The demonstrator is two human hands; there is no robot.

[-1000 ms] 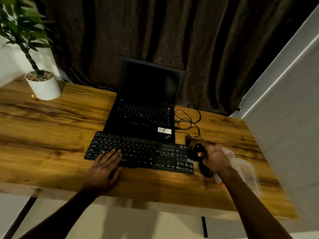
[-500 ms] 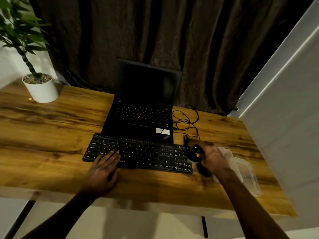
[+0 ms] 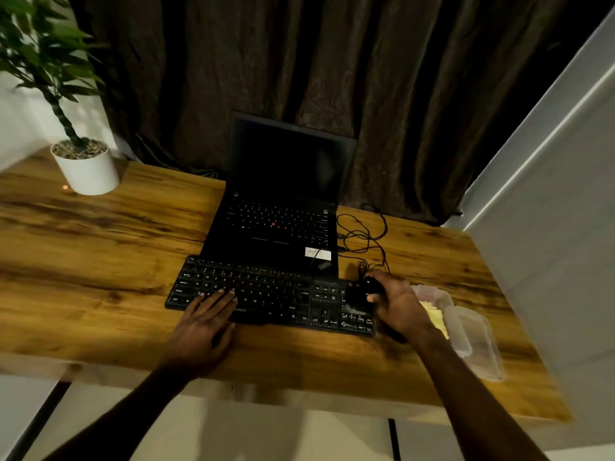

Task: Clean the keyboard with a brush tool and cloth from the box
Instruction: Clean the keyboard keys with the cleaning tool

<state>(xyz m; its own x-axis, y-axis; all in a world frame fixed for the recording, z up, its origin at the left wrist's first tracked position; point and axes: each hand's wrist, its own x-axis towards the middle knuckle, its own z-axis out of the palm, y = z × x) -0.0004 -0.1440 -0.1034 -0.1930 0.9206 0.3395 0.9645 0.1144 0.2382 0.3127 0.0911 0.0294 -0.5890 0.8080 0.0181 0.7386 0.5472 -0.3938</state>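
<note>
Relative to the frame one second earlier, the right hand [image 3: 399, 304] has shifted left: the brush tool [image 3: 361, 294] that was beside the right end of the keyboard [image 3: 266, 291] now sits over the number pad at that end. The left hand [image 3: 203, 324] keeps its earlier place.

1. Right hand. Its fingers [image 3: 372, 297] are curled round the dark brush tool and grip it. The tool's dark head lies over the upper number-pad keys; whether it touches them cannot be told.

2. Left hand. Its fingers [image 3: 219, 299] are straight and close together, resting flat on the front-left keys. The heel of the hand lies past the keyboard's front edge, over the table [image 3: 100, 254].

3. Keyboard. Black, full width, lying flat on the table, just in front of an open black laptop [image 3: 283, 221] with a dark screen.

4. Box [image 3: 472, 337]. Clear plastic, on the table just right of the right hand and partly hidden by its wrist. A yellow item [image 3: 434, 319] shows inside; whether it is the cloth cannot be told.

5. Surroundings. A tangled black cable [image 3: 362, 234] lies right of the laptop. A white plant pot [image 3: 86, 171] stands at the table's far left corner. A dark curtain [image 3: 332, 61] hangs behind the table.
</note>
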